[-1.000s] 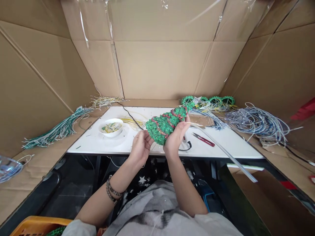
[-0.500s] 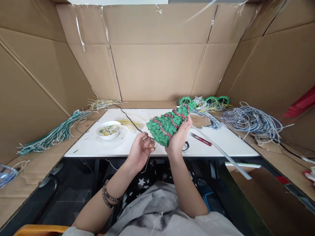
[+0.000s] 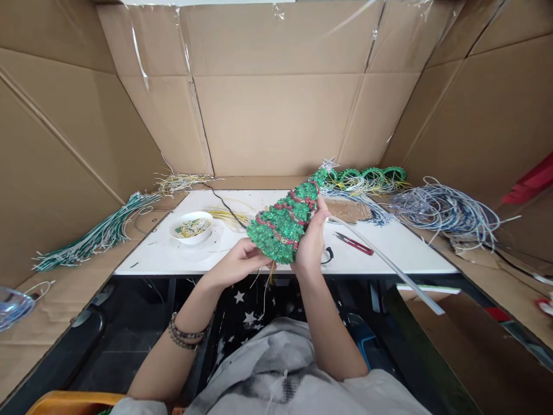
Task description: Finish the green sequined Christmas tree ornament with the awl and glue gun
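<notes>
A green glittery Christmas tree ornament (image 3: 286, 220) with red garland bands and a small star on top is held above the front edge of the white table (image 3: 389, 253). My right hand (image 3: 311, 242) grips its right side, fingers closed round it. At the wide bottom end my left hand (image 3: 235, 262) pinches the tree's lower edge, where thin wires (image 3: 266, 282) hang down. A beaded bracelet sits on my left wrist.
On the table stand a white bowl (image 3: 192, 226) of wire bits, yellow wires (image 3: 228, 217), red snips (image 3: 354, 244), a black cable and a long white strip (image 3: 389, 265). Green-white wire bundles (image 3: 99, 233) lie left, grey cables (image 3: 444, 210) and green rings (image 3: 371, 176) right. Cardboard walls surround everything.
My left hand moved from holding a wire apart from the tree to pinching the tree's bottom edge. The tree turned more upright, its star now pointing up and away.
</notes>
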A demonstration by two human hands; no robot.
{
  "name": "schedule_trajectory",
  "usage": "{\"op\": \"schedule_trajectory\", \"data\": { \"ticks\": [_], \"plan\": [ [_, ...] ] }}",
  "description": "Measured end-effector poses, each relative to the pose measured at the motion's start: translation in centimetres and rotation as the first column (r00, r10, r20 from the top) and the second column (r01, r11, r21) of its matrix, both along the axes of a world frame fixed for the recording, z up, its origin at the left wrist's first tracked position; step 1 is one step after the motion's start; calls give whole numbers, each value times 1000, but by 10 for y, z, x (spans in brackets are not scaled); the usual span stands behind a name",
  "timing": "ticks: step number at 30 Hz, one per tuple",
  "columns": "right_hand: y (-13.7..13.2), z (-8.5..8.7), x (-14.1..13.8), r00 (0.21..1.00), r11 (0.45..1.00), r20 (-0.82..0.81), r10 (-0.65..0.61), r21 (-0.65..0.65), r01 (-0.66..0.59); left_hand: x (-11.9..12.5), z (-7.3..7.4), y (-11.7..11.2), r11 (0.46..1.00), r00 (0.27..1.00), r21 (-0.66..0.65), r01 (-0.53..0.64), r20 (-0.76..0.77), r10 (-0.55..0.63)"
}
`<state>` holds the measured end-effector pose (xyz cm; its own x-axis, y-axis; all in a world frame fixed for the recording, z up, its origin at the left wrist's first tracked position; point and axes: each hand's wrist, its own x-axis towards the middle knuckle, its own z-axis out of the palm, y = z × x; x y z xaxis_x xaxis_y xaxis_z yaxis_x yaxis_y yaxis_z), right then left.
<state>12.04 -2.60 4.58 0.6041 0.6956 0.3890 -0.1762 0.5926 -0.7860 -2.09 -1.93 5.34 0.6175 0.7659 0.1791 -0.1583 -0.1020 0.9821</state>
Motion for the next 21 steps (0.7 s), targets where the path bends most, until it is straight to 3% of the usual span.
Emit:
{"op": "schedule_trajectory", "data": {
  "ticks": [6, 10, 16, 21],
  "plan": [
    [3, -3, -2, 999, 999, 36, 32, 5, -32, 4, 3, -2, 999, 993, -5, -38, 108, 39],
    [5, -4, -1, 998, 999, 55, -29, 18, 28, 13, -4, -6, 994, 977, -90, -58, 198, 75],
    [1, 0, 1, 988, 997, 134, -76, 31, 72, 24, -12, -15, 939, 844, -329, 98, 527, 97],
    [-4, 7, -7, 955, 988, 268, -130, 113, 103, 29, -14, -20, 913, 785, -407, 19, 572, 238]
  ]
}}
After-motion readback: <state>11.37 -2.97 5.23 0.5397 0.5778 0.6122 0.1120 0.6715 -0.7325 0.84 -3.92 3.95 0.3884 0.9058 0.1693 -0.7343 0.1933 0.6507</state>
